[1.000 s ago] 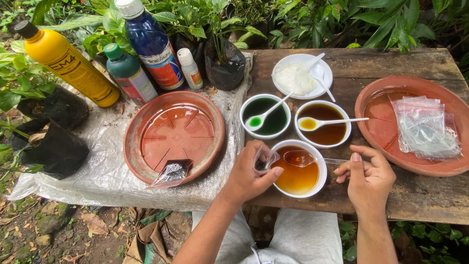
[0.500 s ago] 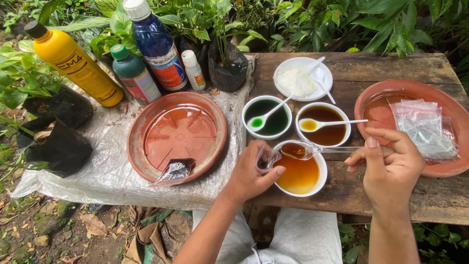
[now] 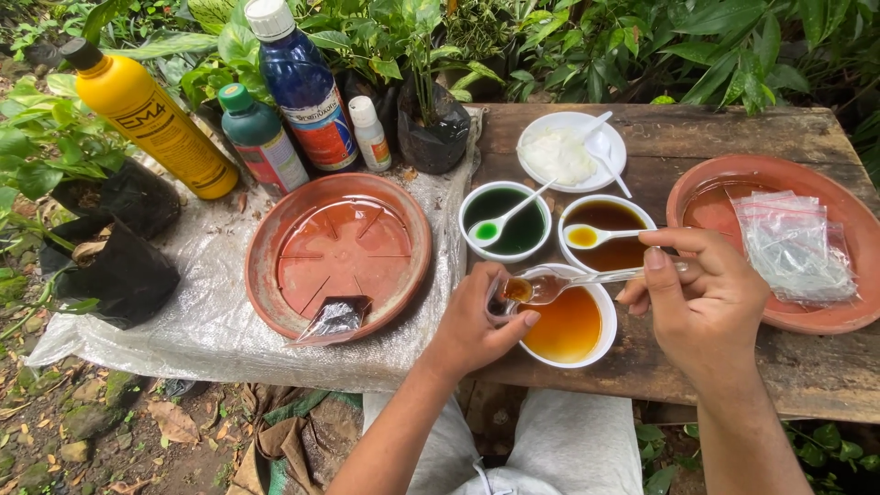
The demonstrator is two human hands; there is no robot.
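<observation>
My left hand point(image 3: 472, 325) pinches a small clear plastic bag point(image 3: 507, 295) at the left rim of a white bowl of amber liquid point(image 3: 566, 327). My right hand point(image 3: 701, 295) holds a clear plastic spoon point(image 3: 573, 282) level over that bowl, its scoop full of amber liquid at the mouth of the bag. Behind stand a bowl of dark green liquid point(image 3: 513, 220) and a bowl of dark brown liquid point(image 3: 612, 225), each with a white spoon in it.
A terracotta saucer point(image 3: 337, 252) holds one filled dark bag point(image 3: 335, 318). A second saucer point(image 3: 807, 197) at right holds clear empty bags point(image 3: 793, 243). A white bowl of white paste point(image 3: 570, 151), a yellow bottle point(image 3: 147, 119), a blue bottle point(image 3: 302, 87), a green bottle point(image 3: 261, 137) and black plant bags stand around.
My right hand has moved left and lifted the filled spoon from the bowl up to the bag. The left hand kept the bag at the rim.
</observation>
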